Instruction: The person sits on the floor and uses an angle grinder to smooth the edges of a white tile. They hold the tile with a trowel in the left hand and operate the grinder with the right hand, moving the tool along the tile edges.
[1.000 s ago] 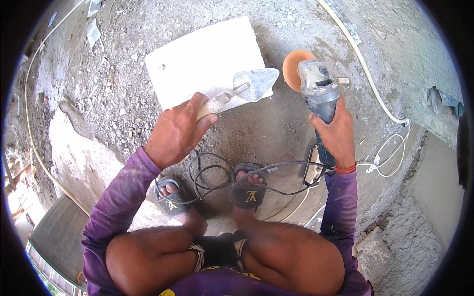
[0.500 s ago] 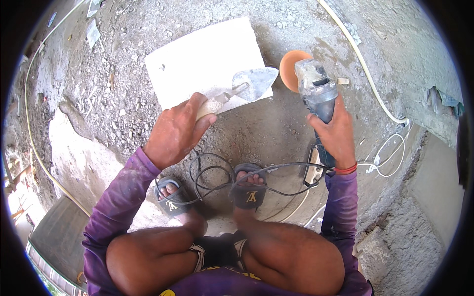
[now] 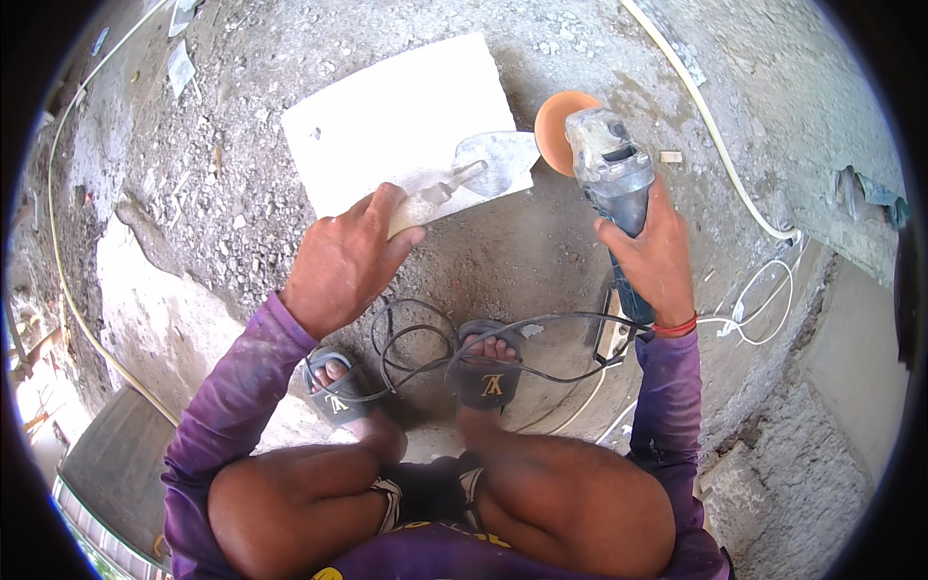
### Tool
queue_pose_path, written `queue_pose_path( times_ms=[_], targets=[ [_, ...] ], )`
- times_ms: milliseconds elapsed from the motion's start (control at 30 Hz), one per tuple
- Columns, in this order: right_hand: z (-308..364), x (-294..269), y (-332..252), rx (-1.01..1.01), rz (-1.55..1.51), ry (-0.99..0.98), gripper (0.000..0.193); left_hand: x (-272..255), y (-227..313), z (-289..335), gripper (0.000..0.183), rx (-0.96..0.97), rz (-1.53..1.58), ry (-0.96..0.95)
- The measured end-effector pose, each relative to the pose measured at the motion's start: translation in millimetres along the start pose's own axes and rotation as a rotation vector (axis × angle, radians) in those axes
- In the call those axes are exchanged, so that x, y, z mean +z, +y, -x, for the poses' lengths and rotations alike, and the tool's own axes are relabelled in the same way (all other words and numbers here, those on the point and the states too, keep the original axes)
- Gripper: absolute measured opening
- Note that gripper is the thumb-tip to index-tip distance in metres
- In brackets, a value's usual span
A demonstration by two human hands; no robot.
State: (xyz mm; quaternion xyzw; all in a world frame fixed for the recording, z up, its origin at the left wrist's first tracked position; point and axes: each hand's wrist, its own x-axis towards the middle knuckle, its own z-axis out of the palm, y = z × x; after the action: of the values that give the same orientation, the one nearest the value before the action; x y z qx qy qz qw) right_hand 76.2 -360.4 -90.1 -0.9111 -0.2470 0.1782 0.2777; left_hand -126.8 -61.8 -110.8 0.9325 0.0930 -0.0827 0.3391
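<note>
the trowel blade point(image 3: 498, 162) looks like dull metal. the grinder point(image 3: 615, 174) has a scuffed metal head point(image 3: 597, 140) and a smooth plastic body point(image 3: 624, 209); its disc point(image 3: 553, 135) is matt. the ground point(image 3: 527, 261) is rough and gritty.

Bright daylight; curved, black-rimmed edges

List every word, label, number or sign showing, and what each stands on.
Left sandal: gold emblem, described only, not copied.
Right sandal: matching gold emblem, likewise.
Purple shirt: yellow marks, only partly visible, unreadable.
Grinder, trowel: no readable text.
</note>
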Motion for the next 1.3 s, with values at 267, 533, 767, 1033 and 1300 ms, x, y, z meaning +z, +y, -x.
queue_pose_path(
  times_ms=[267, 533, 767, 1033, 1300],
  targets=[
    [5.3, -1.7, 5.3, 0.078, -0.032, -0.003, 0.057, 6.5, -6.6, 3.2, 0.039, -0.016, 0.022, 0.019],
    [25.2, -0.3, 16.7, 0.06, 0.013, 0.108, 0.064, 6.4, -24.0, -3.4, 0.045, 0.032, 0.115, 0.014],
    [45.2, -6.6, 1.7, 0.078, 0.017, 0.148, 0.069, 10.8, -12.0, -18.9, 0.041, 0.129, 0.093, 0.07],
    [57.5, 2.1, -12.7, 0.144, 0.044, 0.046, 0.057, 20.8, 14.6, -41.7, 0.042, 0.061, 0.061, 0.078],
    [63.6, 12.5, -12.8, 0.09, 0.044, 0.037, 0.056, 27.1, 19.5, -38.7, 0.043, 0.006, 0.135, 0.068]
  ],
)
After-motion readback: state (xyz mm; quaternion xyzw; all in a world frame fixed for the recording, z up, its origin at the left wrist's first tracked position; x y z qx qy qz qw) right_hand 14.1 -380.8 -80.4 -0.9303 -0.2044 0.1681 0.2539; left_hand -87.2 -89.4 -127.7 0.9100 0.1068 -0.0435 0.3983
